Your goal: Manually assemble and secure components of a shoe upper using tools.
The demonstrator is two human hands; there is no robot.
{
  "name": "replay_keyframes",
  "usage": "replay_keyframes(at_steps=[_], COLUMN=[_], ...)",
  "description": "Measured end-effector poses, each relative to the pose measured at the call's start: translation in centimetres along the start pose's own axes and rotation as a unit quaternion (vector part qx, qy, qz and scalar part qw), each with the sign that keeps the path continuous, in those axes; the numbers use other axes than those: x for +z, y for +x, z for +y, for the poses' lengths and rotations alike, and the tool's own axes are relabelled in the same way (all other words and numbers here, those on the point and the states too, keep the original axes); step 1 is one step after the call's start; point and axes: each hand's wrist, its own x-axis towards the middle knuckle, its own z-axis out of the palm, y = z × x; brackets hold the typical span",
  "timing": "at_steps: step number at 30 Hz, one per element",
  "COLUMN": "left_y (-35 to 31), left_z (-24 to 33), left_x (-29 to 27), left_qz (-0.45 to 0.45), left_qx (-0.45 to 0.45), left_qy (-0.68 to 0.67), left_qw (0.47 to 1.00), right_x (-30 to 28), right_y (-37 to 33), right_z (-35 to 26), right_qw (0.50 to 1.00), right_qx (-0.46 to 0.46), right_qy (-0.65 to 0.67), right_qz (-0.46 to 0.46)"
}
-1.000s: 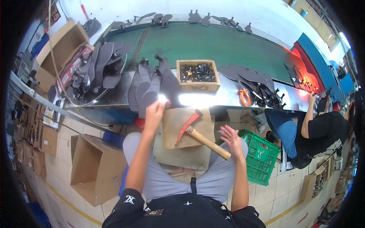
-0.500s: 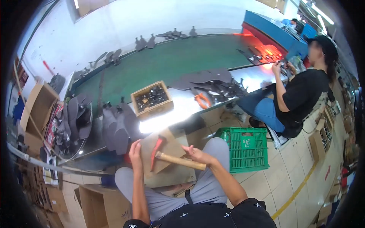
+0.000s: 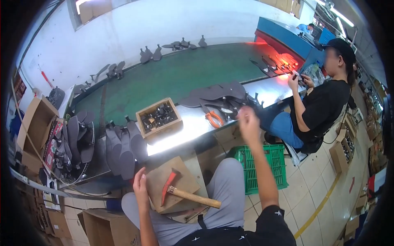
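Observation:
A hammer point(image 3: 193, 197) with a red head and wooden handle lies on a brown board point(image 3: 186, 170) over my lap. My left hand point(image 3: 140, 185) is beside the board's left edge, fingers loosely raised, nothing visible in it. My right hand point(image 3: 248, 123) is stretched out over the bench's front edge, close to the dark shoe-sole pieces point(image 3: 217, 92) piled there. Motion blurs its fingers, so I cannot make out whether it holds anything. Left of that pile lie orange-handled pliers point(image 3: 214, 119). A wooden box point(image 3: 159, 119) of small dark parts stands on the bench.
More dark soles point(image 3: 121, 149) lean at the bench's left front. A green crate point(image 3: 264, 166) sits on the floor to my right. A co-worker point(image 3: 324, 102) handles something small near the red-lit machine point(image 3: 279, 49). An open carton point(image 3: 108, 223) stands at my lower left.
My right hand has left the hammer's handle area and moved forward and right to the pile of soles. My left hand has shifted slightly down. The hammer stays on the board.

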Motion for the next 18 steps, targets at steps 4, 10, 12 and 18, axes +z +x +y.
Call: replay_keyframes(at_steps=[4, 10, 12, 18], left_y=[-0.4, -2.0, -2.1, -4.4], left_z=[0.9, 10.0, 13.6, 18.4], left_x=[-0.1, -0.3, 0.9, 2.3], left_qz=[0.072, 0.1, 0.007, -0.19], left_qx=[0.041, 0.236, 0.302, 0.329], left_qy=[-0.025, 0.232, 0.274, 0.131], left_qw=[0.996, 0.938, 0.913, 0.916], right_x=[-2.0, 0.8, -0.8, -1.4], right_y=[12.5, 9.5, 5.7, -7.7], right_z=[6.4, -4.3, -11.9, -25.9], right_qw=[0.94, 0.907, 0.83, 0.693], right_qx=[0.064, -0.349, -0.491, -0.656], right_qy=[-0.335, -0.227, -0.263, 0.048], right_qz=[-0.025, 0.057, -0.008, -0.297])
